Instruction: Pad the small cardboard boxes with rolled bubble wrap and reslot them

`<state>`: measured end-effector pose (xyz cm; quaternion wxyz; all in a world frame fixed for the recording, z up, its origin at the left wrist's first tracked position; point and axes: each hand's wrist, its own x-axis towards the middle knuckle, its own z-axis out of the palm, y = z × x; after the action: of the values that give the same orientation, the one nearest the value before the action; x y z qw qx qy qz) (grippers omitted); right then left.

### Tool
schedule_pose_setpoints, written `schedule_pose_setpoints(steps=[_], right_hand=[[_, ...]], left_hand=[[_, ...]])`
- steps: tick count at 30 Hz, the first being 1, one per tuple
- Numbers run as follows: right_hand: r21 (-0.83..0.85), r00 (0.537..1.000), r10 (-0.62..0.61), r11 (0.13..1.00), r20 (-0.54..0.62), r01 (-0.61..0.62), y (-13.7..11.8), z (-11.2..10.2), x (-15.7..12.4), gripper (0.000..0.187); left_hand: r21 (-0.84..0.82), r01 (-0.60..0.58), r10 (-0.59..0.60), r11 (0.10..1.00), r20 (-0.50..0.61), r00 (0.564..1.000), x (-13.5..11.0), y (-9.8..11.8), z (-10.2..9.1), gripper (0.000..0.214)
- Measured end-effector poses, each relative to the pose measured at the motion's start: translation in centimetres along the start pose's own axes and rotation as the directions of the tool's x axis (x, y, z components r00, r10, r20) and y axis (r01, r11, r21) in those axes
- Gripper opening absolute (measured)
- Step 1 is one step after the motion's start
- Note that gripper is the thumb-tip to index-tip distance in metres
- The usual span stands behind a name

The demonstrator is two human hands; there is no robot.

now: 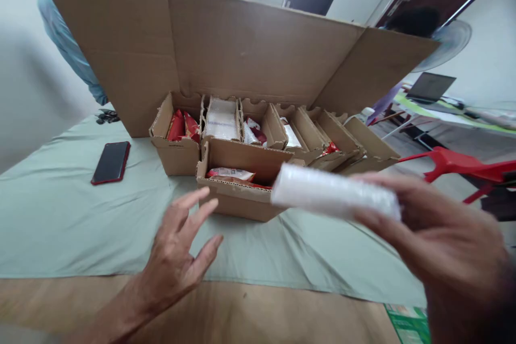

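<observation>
My right hand (439, 231) grips a white bubble-wrapped package (322, 191) between thumb and fingers, held up in the air and slightly blurred. Behind and left of it stands a low cardboard bin (237, 199) with snack packets (231, 174) inside. My left hand (177, 242) hovers in front of that bin's left corner, fingers apart and holding nothing. A row of cardboard bins runs behind. The leftmost bin (177, 158) contains red packets (183, 126), and the one beside it is filled with similar bubble-wrapped packages (221, 118).
A tall cardboard panel (262, 48) rises behind the bins. On the pale green cloth (60, 215) at left lies a dark phone (110, 163) with a red edge. A red plastic chair (463, 164) and a table with a laptop (431, 87) are at right.
</observation>
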<state>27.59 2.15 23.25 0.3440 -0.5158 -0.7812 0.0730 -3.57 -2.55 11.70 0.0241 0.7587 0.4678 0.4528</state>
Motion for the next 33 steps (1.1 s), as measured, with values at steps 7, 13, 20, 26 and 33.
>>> schedule_pose_setpoints(steps=[7,13,20,26,33], right_hand=[[-0.570,0.867,-0.059,0.731,0.495,0.375,0.3,5.7,8.4,0.011],[-0.642,0.800,0.026,0.612,0.600,0.461,-2.1,7.5,11.4,0.019],[-0.513,0.675,-0.093,0.576,0.732,0.636,-0.6,9.4,10.4,0.013],[-0.508,0.635,0.046,0.646,0.771,0.570,1.0,11.5,10.1,0.020],[-0.452,0.578,0.077,0.709,0.813,0.541,0.7,12.6,10.4,0.019]], left_hand=[[0.158,-0.138,0.149,0.978,-0.063,0.987,4.6,-2.7,3.1,0.044],[0.118,-0.142,0.151,0.983,-0.071,0.986,3.4,-2.8,3.4,0.034],[0.120,-0.127,0.139,0.985,-0.093,0.986,3.7,-2.6,3.6,0.034],[0.127,-0.110,0.121,0.986,-0.084,0.989,3.2,-2.5,3.6,0.035],[0.153,-0.118,0.136,0.981,-0.114,0.984,3.3,-2.8,4.1,0.039]])
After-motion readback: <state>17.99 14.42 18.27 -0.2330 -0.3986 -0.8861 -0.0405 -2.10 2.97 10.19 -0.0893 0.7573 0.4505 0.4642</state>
